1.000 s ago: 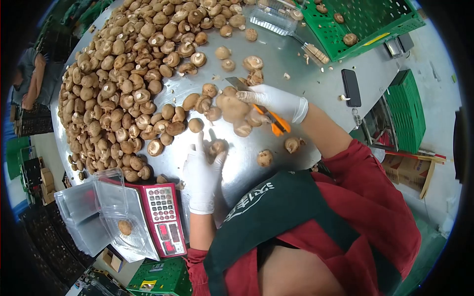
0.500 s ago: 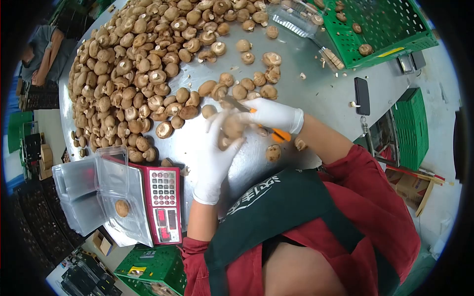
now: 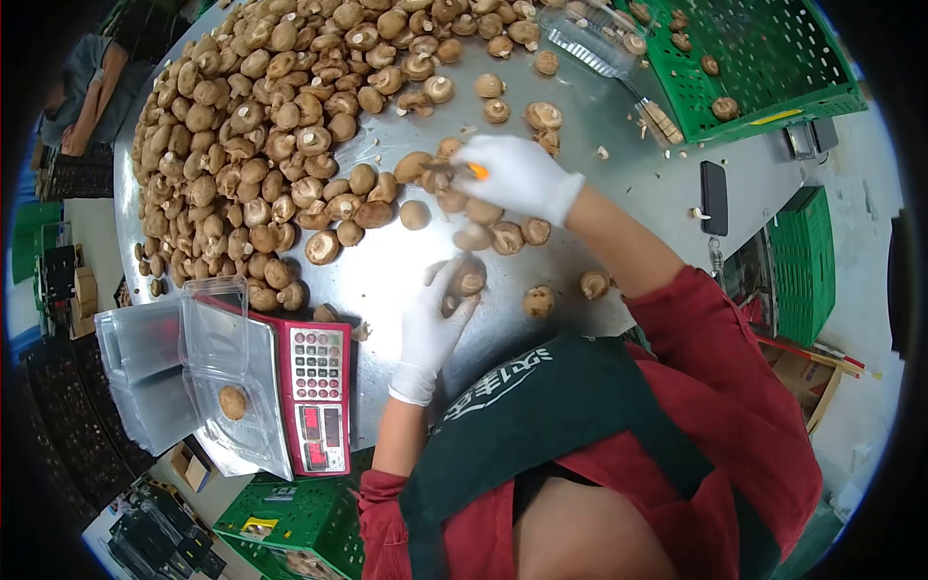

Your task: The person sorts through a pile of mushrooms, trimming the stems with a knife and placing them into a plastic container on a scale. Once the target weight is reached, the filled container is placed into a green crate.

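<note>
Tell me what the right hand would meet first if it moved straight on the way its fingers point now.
The right hand, gripping an orange tool, would probably first meet the loose mushrooms at its fingertips. Depth is unclear, so it may already touch them.

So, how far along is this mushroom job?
Done: a lone mushroom lies in the clear tray on the scale. In hand: the left hand holds a second mushroom; the right hand grips an orange knife among loose ones. Left: the big pile.
</note>
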The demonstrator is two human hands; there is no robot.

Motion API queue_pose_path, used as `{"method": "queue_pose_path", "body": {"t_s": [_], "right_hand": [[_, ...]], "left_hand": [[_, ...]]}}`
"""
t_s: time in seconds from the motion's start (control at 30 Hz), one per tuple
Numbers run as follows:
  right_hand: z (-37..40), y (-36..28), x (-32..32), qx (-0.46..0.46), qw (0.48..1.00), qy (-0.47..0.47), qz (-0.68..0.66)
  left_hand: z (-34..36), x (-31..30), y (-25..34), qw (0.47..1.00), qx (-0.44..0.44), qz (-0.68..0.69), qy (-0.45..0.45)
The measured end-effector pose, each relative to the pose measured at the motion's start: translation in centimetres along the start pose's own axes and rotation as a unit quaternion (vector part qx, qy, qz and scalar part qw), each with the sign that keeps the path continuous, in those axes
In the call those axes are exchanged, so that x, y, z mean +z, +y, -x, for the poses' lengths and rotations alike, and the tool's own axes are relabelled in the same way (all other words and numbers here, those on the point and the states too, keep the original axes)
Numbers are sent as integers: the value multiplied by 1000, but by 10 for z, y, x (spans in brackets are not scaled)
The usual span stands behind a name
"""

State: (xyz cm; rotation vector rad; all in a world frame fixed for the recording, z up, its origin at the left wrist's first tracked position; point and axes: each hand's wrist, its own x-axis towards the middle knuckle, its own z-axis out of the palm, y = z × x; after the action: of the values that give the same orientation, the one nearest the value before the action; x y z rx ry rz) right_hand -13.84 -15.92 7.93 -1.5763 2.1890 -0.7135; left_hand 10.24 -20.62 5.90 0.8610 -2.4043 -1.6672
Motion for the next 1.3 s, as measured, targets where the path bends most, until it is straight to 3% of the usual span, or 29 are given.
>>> {"method": "queue_pose_path", "body": {"t_s": [0.13, 0.23, 0.33, 0.37, 0.4, 0.47, 0.63, 0.7, 0.8, 0.83, 0.87, 0.93, 1.07, 1.1, 1.2, 1.23, 1.3], "right_hand": [[-68, -21, 13, 101, 989, -81, 77], [-92, -19, 27, 56, 976, -162, 133], [-98, -11, 19, 83, 969, -227, -41], [-88, -11, 15, 122, 943, -224, -213], [-81, -10, 10, 125, 926, -237, -266], [-69, -10, 2, 132, 882, -260, -369], [-32, -33, 6, 207, 744, -308, -556], [-22, -39, 6, 202, 703, -303, -611], [-9, -32, 22, 182, 834, -180, -488], [-7, -33, 32, -26, 964, 37, -261], [2, -28, 31, -54, 981, 38, -182], [18, -48, -3, -111, 993, 39, -19], [26, -59, 2, -171, 985, 12, 24], [25, -66, -4, -161, 984, -25, 70], [25, -47, 5, -94, 989, 49, 99], [20, -37, -4, 7, 998, 13, 65], [23, -27, -14, 57, 997, 17, 43]], "left_hand": [[-7, 1, -16, 997, 76, -31, 8], [-7, -7, -14, 999, 31, -26, 28], [-6, -19, -24, 995, -15, 39, 89], [-8, -24, -27, 990, 9, 41, 135], [-10, -28, -40, 987, 16, 23, 161], [-16, -41, -9, 975, -36, 78, 204], [-41, -52, 12, 962, 120, 167, 177], [-38, -50, 20, 965, 84, 193, 158], [-31, -50, 24, 953, 22, 277, 117], [-28, -51, 27, 943, 17, 314, 108], [-26, -51, 29, 931, 10, 350, 99], [-23, -50, 27, 923, 16, 374, 89], [-12, -50, 29, 929, -32, 366, 44], [-10, -49, 31, 934, -49, 354, 34], [-7, -50, 21, 925, -24, 379, 18], [-6, -50, 19, 927, -5, 374, 12], [-2, -50, 24, 934, -16, 353, 52]]}}
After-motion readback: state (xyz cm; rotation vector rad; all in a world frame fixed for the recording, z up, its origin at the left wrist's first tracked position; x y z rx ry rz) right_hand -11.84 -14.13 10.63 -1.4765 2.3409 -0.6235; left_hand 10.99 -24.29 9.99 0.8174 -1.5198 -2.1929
